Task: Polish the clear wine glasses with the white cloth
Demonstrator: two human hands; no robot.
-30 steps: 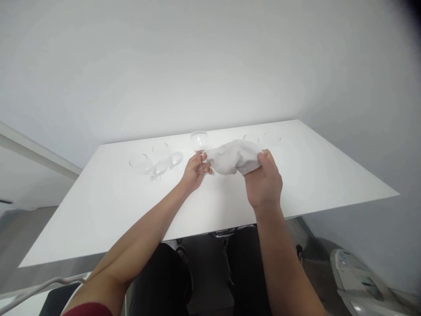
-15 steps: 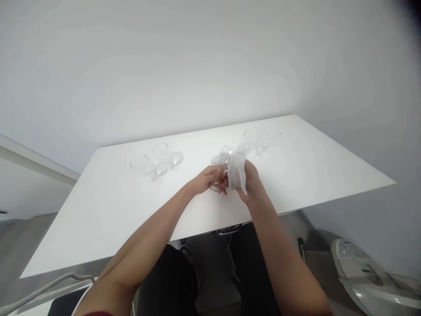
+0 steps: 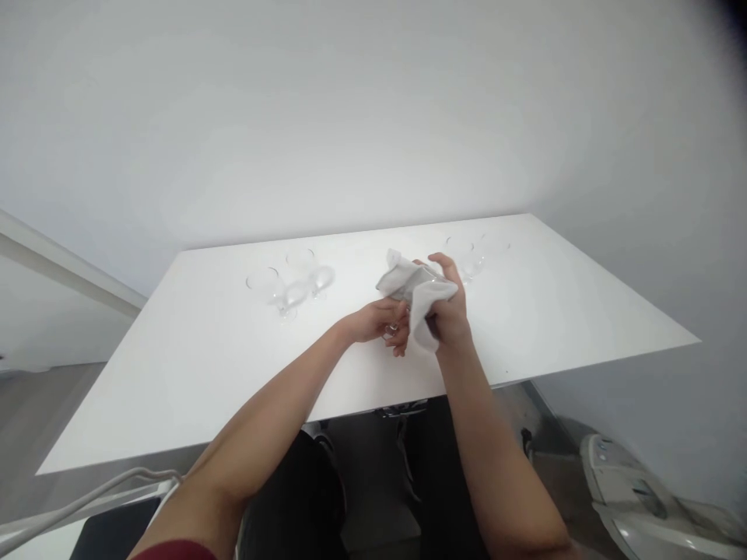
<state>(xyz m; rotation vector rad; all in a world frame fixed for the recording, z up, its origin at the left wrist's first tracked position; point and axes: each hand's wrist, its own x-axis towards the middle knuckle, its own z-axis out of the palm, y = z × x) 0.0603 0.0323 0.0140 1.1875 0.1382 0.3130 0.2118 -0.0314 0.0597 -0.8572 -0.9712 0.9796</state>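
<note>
My left hand (image 3: 382,320) has its fingers closed around the stem and foot of a clear stemmed glass (image 3: 430,272), held tilted over the middle of the table. A white cloth (image 3: 430,307) is in my right hand (image 3: 452,311), gripped against the glass. The cloth drapes over the bowl and rim and hides most of them. My right thumb and fingers are bent round the cloth, with one finger raised at the far side.
Two clear stemmed glasses (image 3: 265,289) stand at the left of the white table (image 3: 192,373). More clear glasses (image 3: 467,260) stand at the back right, partly behind my right hand. A wall rises behind the table. A pale machine (image 3: 636,490) sits on the floor at right.
My right hand has moved up with the cloth, which now spreads over the bowl and rim of the glass. My left hand keeps its hold low on the glass. The view has shifted slightly.
</note>
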